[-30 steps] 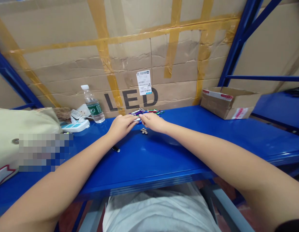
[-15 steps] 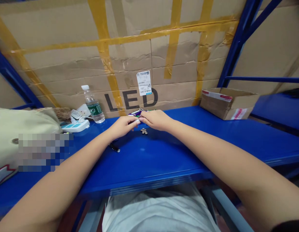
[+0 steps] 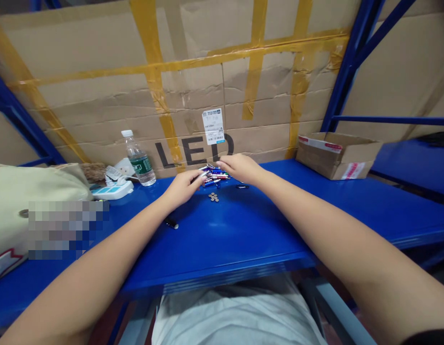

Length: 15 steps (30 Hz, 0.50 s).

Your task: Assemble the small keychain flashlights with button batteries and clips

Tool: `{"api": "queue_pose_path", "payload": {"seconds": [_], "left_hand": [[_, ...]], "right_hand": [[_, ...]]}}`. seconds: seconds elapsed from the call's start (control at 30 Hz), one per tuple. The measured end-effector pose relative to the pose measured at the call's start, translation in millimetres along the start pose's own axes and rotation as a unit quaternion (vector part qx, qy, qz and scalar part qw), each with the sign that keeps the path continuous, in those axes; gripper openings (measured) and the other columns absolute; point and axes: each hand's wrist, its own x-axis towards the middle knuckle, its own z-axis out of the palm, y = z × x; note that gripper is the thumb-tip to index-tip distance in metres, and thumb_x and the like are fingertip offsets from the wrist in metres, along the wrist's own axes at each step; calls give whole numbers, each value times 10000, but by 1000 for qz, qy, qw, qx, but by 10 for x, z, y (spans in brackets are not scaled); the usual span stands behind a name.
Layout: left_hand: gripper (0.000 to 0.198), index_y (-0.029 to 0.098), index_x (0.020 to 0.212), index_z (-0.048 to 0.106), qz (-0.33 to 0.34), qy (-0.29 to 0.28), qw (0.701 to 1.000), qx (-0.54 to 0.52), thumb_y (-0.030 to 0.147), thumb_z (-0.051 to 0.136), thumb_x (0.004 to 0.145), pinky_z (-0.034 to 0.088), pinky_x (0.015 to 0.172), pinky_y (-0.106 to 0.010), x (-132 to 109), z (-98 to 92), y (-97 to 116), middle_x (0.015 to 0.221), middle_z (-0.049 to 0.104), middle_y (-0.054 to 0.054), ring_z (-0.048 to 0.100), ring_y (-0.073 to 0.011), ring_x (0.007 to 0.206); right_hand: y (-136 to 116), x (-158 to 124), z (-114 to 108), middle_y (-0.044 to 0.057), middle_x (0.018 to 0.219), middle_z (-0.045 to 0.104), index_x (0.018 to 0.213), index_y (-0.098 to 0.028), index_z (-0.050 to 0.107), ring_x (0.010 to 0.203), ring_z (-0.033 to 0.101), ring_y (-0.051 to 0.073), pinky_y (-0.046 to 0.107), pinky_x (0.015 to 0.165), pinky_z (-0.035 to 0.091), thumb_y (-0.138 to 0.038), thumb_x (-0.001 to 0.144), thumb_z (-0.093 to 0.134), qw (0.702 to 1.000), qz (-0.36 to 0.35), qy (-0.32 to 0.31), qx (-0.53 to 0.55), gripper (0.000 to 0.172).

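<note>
A small heap of coloured metal keychain lights (image 3: 214, 173) lies on the blue shelf (image 3: 243, 225) in front of the taped cardboard box marked LED (image 3: 193, 96). My left hand (image 3: 182, 186) is curled with its fingertips pinched at the near left edge of the heap; what they pinch is too small to make out. My right hand (image 3: 239, 167) rests curled over the right part of the heap, its fingers bent down onto the lights. Several small button cells (image 3: 213, 196) lie in a cluster just in front of both hands. A small dark piece (image 3: 242, 186) lies beside my right wrist.
A black pen-like piece (image 3: 171, 223) lies under my left forearm. A water bottle (image 3: 138, 158) and a white-and-teal power strip (image 3: 112, 190) stand at the back left, a cream bag (image 3: 35, 191) at the far left. An open small carton (image 3: 336, 153) sits at the right.
My right hand moved back and to the right onto the heap, uncovering several lights and a small dark piece. My left hand stayed near the heap's left edge. The view tilted slightly.
</note>
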Motion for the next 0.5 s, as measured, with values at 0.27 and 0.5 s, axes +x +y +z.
{"api": "queue_pose_path", "payload": {"seconds": [0.27, 0.5], "left_hand": [[301, 173, 904, 616, -5, -19, 999, 45, 367, 387, 932, 407, 649, -284, 2, -15, -153, 746, 648, -35, 586, -179, 704], [289, 175, 845, 580, 1, -53, 998, 36, 360, 377, 936, 399, 686, -274, 2, 7, -122, 792, 636, -25, 569, -169, 728]], "right_hand": [[634, -92, 131, 78, 792, 683, 799, -176, 673, 629, 581, 168, 266, 544, 360, -482, 773, 609, 948, 157, -274, 19, 314], [637, -41, 297, 78, 856, 688, 831, -164, 680, 725, 605, 181, 246, 571, 366, -456, 820, 572, 954, 175, -245, -6, 311]]}}
